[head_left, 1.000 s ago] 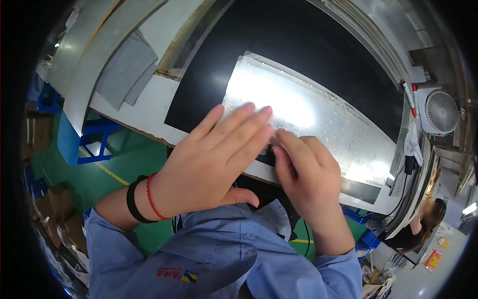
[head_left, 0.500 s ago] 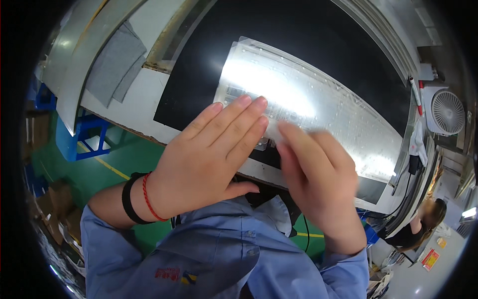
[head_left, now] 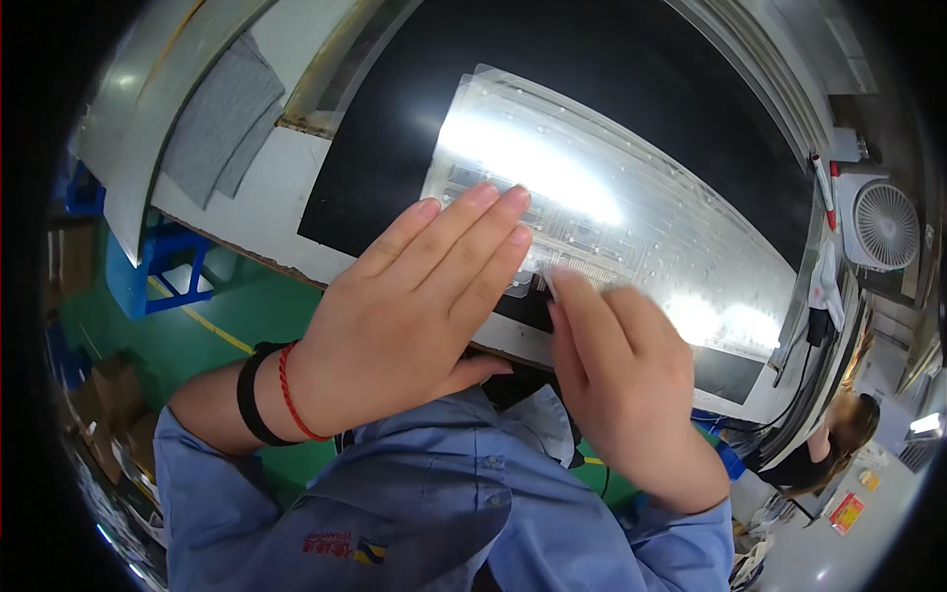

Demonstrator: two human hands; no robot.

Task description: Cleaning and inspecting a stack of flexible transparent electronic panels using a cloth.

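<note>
A glossy clear plastic sheet (head_left: pixel 592 197) with faint printed lines and small bubbles or dots lies on a black mat (head_left: pixel 395 118). Flat across its near left part rests my left hand (head_left: pixel 424 286), fingers stretched and side by side, the thumb apart toward me. Just right of those fingertips, my right hand (head_left: pixel 621 365) is closed in a pinch at the sheet's near edge. Something small and pale shows at its fingertips, too blurred to name. The sheet's near left corner is partly hidden under my left hand.
Grey cloths (head_left: pixel 222 123) lie on the white table at left. Red and white pens (head_left: pixel 825 192), a small white fan (head_left: pixel 883 222) and a black cable stand along the right side. Below left is a blue stool (head_left: pixel 163 266). Another person (head_left: pixel 824 444) is at far right.
My right hand has drawn slightly toward me, its fingertips now lower along the sheet's near edge. My left hand stays pressed in the same place.
</note>
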